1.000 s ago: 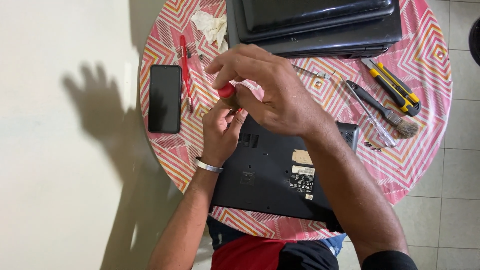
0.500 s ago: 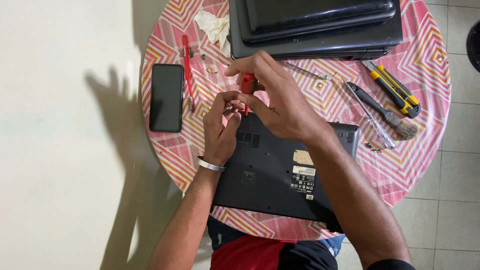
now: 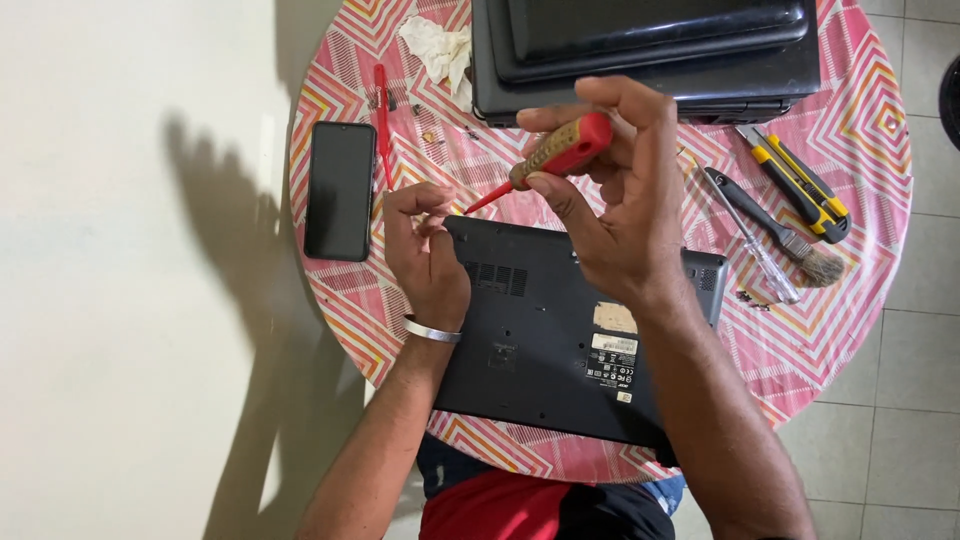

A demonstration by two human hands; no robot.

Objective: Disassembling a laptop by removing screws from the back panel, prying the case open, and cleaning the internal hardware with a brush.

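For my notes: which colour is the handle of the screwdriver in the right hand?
Red, on the screwdriver held by the right hand; head view.

Matt black plastic laptop base (image 3: 560,340), glossy red plastic screwdriver handle (image 3: 575,148) with a worn tan patch, polished metal bangle (image 3: 432,330), glossy glass-faced phone (image 3: 340,190), crumpled white tissue (image 3: 438,48), smooth patterned tablecloth (image 3: 850,330).

Upturned laptop (image 3: 560,340) on table (image 3: 860,330), phone (image 3: 339,190) left, brush (image 3: 775,228) right, seemingly stacked laptops (image 3: 650,50) behind

The right hand (image 3: 625,190) hides part of the red screwdriver (image 3: 545,160).
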